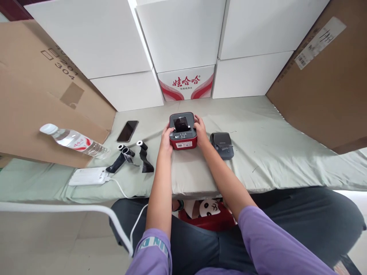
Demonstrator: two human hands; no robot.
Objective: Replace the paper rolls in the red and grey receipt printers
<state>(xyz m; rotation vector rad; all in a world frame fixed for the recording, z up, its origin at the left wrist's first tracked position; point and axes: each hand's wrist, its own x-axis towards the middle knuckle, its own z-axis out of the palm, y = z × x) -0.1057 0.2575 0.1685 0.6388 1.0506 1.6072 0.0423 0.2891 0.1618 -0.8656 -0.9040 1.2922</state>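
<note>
A compact red-and-black device that looks like a label printer [186, 136] rests near the middle of the covered surface. It has a dark glossy window on top and a white sticker with a code on its front. My left hand [166, 137] closes on its left side, thumb at the top edge. On the opposite side, my right hand [201, 131] grips it with the thumb on top. Just right of that hand lies a second, dark grey device [222, 145]. Black ribbon rolls [127, 153] with loose tails lie to the left, one roll [142, 145] apart from the others.
A phone [127, 131], a tilted water bottle [76, 142] and a white power bank [88, 177] with a cable are on the left. White boxes [180, 34] form a wall behind; cardboard boxes flank the left [34, 91] and right [329, 88]. The cloth-covered surface's front edge [195, 191] is close to my legs.
</note>
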